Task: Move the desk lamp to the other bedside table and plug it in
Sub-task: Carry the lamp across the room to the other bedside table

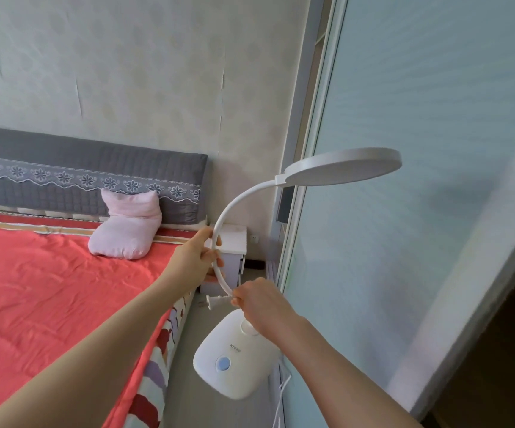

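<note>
Desk lamp [237, 362] held aloft by left hand [199, 257] and right hand [259, 299]

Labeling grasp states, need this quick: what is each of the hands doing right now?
Left hand: closed around the lamp neck.
Right hand: closed, holding the plug near the bottom of the neck.

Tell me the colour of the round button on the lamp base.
Light blue, set in the white lamp base; the button shows clearly in the head view.
</note>
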`<state>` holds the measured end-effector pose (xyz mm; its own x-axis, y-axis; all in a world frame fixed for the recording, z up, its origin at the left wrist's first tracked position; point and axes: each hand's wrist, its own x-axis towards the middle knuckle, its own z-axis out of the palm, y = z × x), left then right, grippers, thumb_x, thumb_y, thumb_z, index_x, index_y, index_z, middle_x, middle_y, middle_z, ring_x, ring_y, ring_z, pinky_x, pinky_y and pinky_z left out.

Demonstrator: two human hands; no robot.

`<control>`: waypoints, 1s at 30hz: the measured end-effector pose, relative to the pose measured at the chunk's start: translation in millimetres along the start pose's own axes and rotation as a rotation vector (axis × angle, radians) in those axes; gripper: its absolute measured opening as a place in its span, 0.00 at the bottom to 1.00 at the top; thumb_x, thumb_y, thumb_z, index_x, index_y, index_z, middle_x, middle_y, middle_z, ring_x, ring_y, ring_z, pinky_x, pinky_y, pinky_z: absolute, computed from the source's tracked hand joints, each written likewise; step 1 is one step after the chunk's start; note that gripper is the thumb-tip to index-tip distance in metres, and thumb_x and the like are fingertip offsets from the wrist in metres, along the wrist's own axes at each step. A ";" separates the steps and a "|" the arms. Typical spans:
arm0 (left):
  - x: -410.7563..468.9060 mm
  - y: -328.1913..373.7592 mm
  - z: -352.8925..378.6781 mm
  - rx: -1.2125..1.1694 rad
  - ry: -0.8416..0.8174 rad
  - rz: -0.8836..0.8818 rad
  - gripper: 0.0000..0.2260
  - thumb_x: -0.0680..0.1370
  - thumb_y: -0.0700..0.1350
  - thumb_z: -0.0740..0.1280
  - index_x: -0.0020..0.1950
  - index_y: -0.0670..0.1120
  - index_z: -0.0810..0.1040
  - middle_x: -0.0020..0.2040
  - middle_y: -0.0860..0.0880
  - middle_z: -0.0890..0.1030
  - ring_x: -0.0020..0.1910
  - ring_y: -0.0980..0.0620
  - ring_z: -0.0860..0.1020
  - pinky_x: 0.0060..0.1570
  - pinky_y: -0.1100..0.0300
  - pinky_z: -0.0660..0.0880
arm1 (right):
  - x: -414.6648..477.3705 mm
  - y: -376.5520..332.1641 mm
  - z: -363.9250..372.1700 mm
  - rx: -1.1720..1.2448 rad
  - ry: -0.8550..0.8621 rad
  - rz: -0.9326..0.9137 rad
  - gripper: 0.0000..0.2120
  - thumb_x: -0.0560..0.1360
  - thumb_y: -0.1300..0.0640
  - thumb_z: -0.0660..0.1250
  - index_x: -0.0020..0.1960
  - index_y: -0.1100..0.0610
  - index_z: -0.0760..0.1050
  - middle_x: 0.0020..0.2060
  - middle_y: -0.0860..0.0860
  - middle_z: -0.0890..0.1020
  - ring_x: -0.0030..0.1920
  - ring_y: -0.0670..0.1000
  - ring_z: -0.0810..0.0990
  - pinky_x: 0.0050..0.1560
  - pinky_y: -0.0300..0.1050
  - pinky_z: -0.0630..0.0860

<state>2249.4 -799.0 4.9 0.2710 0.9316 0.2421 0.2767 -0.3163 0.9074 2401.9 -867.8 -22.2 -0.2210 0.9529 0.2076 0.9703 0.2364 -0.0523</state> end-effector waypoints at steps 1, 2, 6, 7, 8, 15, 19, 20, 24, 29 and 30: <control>13.6 -3.7 -2.3 0.003 -0.015 0.008 0.08 0.80 0.34 0.61 0.51 0.47 0.73 0.40 0.40 0.84 0.38 0.40 0.85 0.39 0.43 0.83 | 12.7 2.6 2.6 -0.009 -0.004 0.010 0.10 0.81 0.57 0.61 0.54 0.60 0.80 0.40 0.57 0.82 0.35 0.53 0.72 0.37 0.45 0.66; 28.5 -7.2 -5.0 0.001 -0.029 0.016 0.08 0.80 0.34 0.61 0.50 0.48 0.73 0.40 0.40 0.84 0.38 0.40 0.85 0.40 0.43 0.83 | 26.0 5.9 4.6 -0.012 0.000 0.018 0.10 0.81 0.57 0.62 0.54 0.60 0.80 0.41 0.57 0.83 0.36 0.53 0.73 0.37 0.45 0.66; 82.6 -16.6 -14.8 0.024 -0.062 0.044 0.10 0.80 0.35 0.61 0.47 0.51 0.71 0.39 0.42 0.84 0.39 0.41 0.85 0.41 0.42 0.83 | 75.5 19.5 7.1 -0.038 0.010 0.058 0.10 0.81 0.58 0.60 0.53 0.60 0.80 0.41 0.57 0.82 0.36 0.54 0.72 0.38 0.46 0.66; 95.1 -18.6 -16.1 0.028 -0.066 0.052 0.09 0.80 0.35 0.61 0.48 0.49 0.71 0.39 0.41 0.84 0.39 0.40 0.85 0.41 0.42 0.83 | 86.7 23.6 7.2 -0.044 0.011 0.061 0.10 0.81 0.58 0.60 0.53 0.60 0.79 0.41 0.58 0.82 0.36 0.54 0.71 0.38 0.46 0.66; 104.2 -19.6 -17.2 0.026 -0.070 0.056 0.08 0.80 0.35 0.61 0.49 0.48 0.71 0.40 0.41 0.84 0.39 0.40 0.84 0.42 0.42 0.83 | 95.0 26.5 6.3 -0.048 0.008 0.068 0.11 0.81 0.58 0.59 0.52 0.60 0.79 0.41 0.58 0.82 0.36 0.54 0.71 0.38 0.47 0.66; 179.3 -41.7 -24.3 0.005 -0.096 0.062 0.07 0.80 0.36 0.62 0.51 0.49 0.71 0.42 0.40 0.84 0.41 0.39 0.84 0.43 0.41 0.83 | 164.6 45.8 20.5 -0.044 0.008 0.121 0.10 0.81 0.58 0.60 0.51 0.60 0.79 0.42 0.58 0.81 0.36 0.54 0.69 0.36 0.45 0.63; 215.5 -56.6 -23.5 0.013 -0.100 0.060 0.08 0.80 0.36 0.62 0.51 0.50 0.71 0.41 0.42 0.84 0.40 0.40 0.84 0.42 0.42 0.83 | 197.1 60.2 29.0 -0.039 -0.014 0.122 0.09 0.81 0.59 0.60 0.51 0.59 0.79 0.39 0.55 0.78 0.36 0.53 0.69 0.28 0.39 0.57; 226.7 -61.3 -22.7 0.020 -0.099 0.061 0.08 0.80 0.36 0.62 0.51 0.50 0.71 0.41 0.42 0.85 0.40 0.40 0.84 0.42 0.42 0.83 | 207.2 65.8 31.9 -0.036 -0.020 0.122 0.09 0.81 0.59 0.61 0.51 0.59 0.79 0.37 0.53 0.76 0.36 0.54 0.69 0.27 0.38 0.56; 266.3 -75.1 -14.2 0.022 -0.089 0.047 0.09 0.80 0.37 0.61 0.50 0.52 0.71 0.41 0.43 0.85 0.38 0.42 0.85 0.41 0.43 0.83 | 242.0 91.3 42.2 -0.048 -0.032 0.107 0.08 0.81 0.60 0.60 0.50 0.58 0.79 0.38 0.54 0.77 0.36 0.54 0.70 0.34 0.42 0.62; 321.7 -85.2 11.3 0.011 -0.064 0.037 0.10 0.80 0.36 0.60 0.48 0.52 0.71 0.40 0.42 0.84 0.36 0.44 0.85 0.41 0.45 0.84 | 284.5 141.1 54.2 -0.044 -0.021 0.072 0.07 0.80 0.59 0.62 0.51 0.58 0.79 0.38 0.53 0.79 0.33 0.51 0.69 0.28 0.37 0.56; 332.8 -86.0 16.9 0.007 -0.063 0.034 0.10 0.80 0.36 0.60 0.48 0.52 0.71 0.39 0.42 0.84 0.36 0.44 0.85 0.41 0.45 0.83 | 292.3 152.0 55.6 -0.043 -0.015 0.062 0.07 0.80 0.59 0.62 0.52 0.58 0.79 0.40 0.55 0.80 0.33 0.51 0.69 0.29 0.38 0.59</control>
<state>2331.4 -464.8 1.6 0.3376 0.9073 0.2505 0.2729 -0.3490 0.8965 2479.3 -542.8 -23.7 -0.1612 0.9684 0.1901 0.9855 0.1685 -0.0224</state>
